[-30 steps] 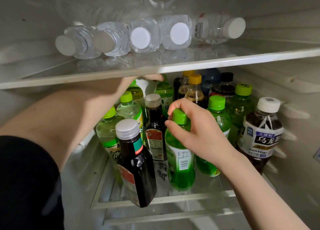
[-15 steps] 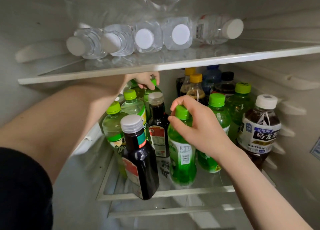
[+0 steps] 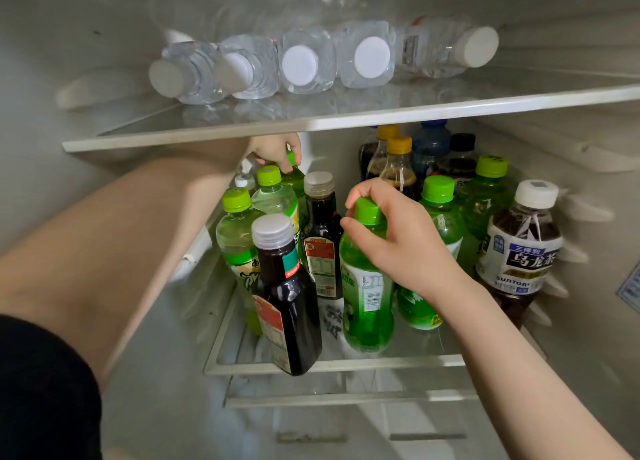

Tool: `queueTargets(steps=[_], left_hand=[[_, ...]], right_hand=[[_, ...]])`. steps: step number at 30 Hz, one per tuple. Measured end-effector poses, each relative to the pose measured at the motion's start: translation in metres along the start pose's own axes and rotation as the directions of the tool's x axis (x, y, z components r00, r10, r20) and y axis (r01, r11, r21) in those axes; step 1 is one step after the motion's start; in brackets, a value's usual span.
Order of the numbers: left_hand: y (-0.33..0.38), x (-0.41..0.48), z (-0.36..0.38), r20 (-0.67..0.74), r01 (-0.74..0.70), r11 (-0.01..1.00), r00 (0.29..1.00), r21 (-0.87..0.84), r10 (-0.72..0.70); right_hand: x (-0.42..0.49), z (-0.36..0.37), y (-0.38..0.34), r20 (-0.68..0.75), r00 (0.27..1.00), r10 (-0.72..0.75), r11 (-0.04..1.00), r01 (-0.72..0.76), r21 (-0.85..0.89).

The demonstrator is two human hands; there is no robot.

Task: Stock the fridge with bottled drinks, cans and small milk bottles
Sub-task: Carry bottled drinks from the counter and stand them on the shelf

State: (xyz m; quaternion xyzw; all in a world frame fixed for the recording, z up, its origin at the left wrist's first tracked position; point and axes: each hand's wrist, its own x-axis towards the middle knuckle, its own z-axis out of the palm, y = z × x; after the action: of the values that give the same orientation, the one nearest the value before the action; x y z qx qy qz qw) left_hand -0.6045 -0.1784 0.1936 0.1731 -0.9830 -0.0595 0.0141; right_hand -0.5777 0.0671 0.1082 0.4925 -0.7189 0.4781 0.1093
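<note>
Green bottle (image 3: 367, 307): smooth translucent plastic with a ribbed green cap and a white label; upright near the front of the lower shelf (image 3: 398, 362).
Right hand (image 3: 405, 248): enters from lower right, thumb and fingers clamped round the green bottle's cap and neck.
Left hand (image 3: 273, 149): stretched to the back left under the upper shelf (image 3: 381, 122), fingertips curled on the top of a rear bottle (image 3: 296, 180), also green.
Dark bottle (image 3: 287, 297): glossy, flat-sided, grey ribbed cap; at the front rim, just left of the green bottle.
Tea bottle (image 3: 519, 251): brown liquid, white cap, by the right wall.
Water bottles (image 3: 301, 64): clear, crinkled, lying in a row on the glass upper shelf, white caps outward.
</note>
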Motion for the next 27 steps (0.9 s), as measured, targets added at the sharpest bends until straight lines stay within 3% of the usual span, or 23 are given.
queueTargets(steps=[4, 7, 9, 13, 19, 27], left_hand=[[-0.002, -0.011, -0.003, 0.015, 0.058, 0.998, 0.998, -0.037, -0.057], [0.011, -0.017, -0.002, -0.041, -0.08, 0.996, 0.996, -0.048, 0.079], [0.024, -0.025, -0.002, -0.056, -0.171, 0.975, 0.985, -0.144, 0.165], [0.042, -0.04, -0.007, 0.031, -0.212, 0.947, 0.974, -0.24, 0.226], [0.052, -0.055, -0.001, 0.119, -0.253, 0.962, 0.963, 0.101, 0.241], [0.076, -0.068, 0.0, 0.141, -0.366, 0.921, 0.927, 0.132, 0.348]], right_hand=[[-0.001, 0.0, -0.002, 0.0, 1.0, 0.007, 1.0, -0.007, 0.002], [-0.002, -0.001, -0.005, -0.005, 1.0, 0.015, 1.0, -0.015, -0.004], [-0.005, -0.001, -0.006, -0.013, 1.0, 0.014, 1.0, -0.014, -0.013], [-0.012, 0.0, -0.01, -0.063, 0.998, -0.006, 1.0, 0.005, -0.026], [-0.033, -0.004, -0.014, -0.232, 0.972, -0.023, 0.997, 0.04, 0.067], [-0.049, -0.03, -0.015, -0.238, 0.971, 0.007, 0.997, 0.012, 0.079]])
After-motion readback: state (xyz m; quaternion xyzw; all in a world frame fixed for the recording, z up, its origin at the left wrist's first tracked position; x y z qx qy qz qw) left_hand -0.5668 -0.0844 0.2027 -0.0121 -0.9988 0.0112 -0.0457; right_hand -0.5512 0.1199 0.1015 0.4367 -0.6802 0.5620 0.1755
